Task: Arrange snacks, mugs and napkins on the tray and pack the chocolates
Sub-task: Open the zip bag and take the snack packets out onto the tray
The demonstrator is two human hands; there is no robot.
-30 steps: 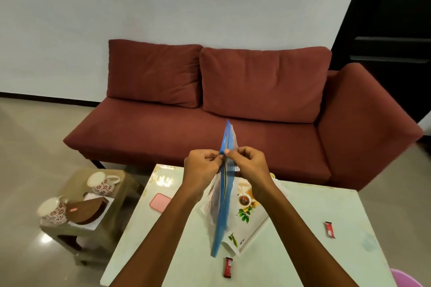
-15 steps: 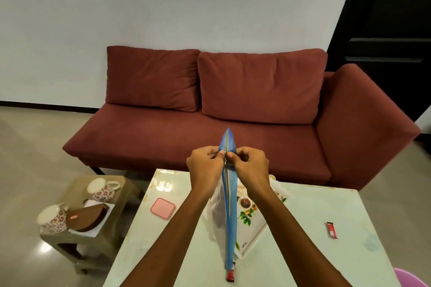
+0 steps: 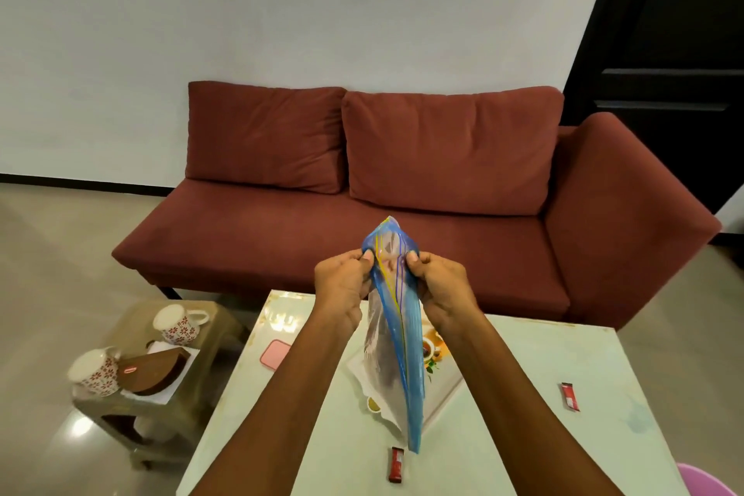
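Opening the zip bag (image 3: 407, 354): my left hand (image 3: 342, 288) and right hand (image 3: 441, 290) each pinch one lip, best parted evenly and without tearing.

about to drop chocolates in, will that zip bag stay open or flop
Likely flops shut: the zip bag gapes only where the left hand and right hand pull it, hanging limp below. Probably light: fingertip pinches carry it.

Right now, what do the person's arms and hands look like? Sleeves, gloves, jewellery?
Left forearm and right forearm are bare down to the frame's bottom edge, with no sleeves in view. Left hand and right hand are ungloved. No watch, bracelet, ring or marking shows.
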